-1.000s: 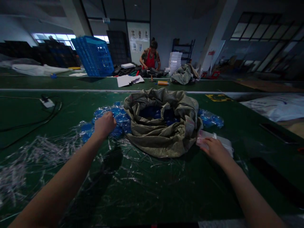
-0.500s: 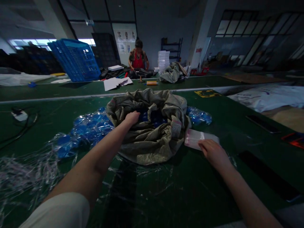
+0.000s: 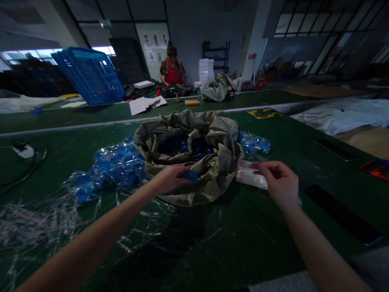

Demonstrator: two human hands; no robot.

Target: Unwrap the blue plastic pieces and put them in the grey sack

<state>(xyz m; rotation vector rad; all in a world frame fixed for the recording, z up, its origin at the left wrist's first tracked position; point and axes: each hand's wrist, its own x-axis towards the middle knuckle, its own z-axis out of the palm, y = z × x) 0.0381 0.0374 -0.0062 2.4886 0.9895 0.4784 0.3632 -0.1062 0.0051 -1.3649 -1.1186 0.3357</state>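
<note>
My left hand (image 3: 172, 178) is closed on a small round blue piece (image 3: 191, 175), held over the near rim of a rolled-down grey-green woven sack (image 3: 188, 198). Inside the sack lie several more round blue pieces (image 3: 202, 154), partly in shadow. My right hand (image 3: 278, 180) pinches at the edge of a clear plastic bag from a flat stack of bags (image 3: 247, 174) lying right of the sack. Blue pieces wrapped in clear plastic (image 3: 117, 162) are heaped to the left, and a smaller wrapped group (image 3: 255, 142) sits at the right.
Torn clear plastic strips (image 3: 39, 221) litter the green table at left. Dark phone-like slabs (image 3: 342, 213) lie at right. Across the far bench stands a person in a red apron (image 3: 172, 73), near blue crates (image 3: 91, 75) and stacked white boxes (image 3: 206, 71).
My left hand has come out of the sack toward me with a blue piece in it. My right hand has lifted slightly at the bag stack, fingers now bent in a pinch.
</note>
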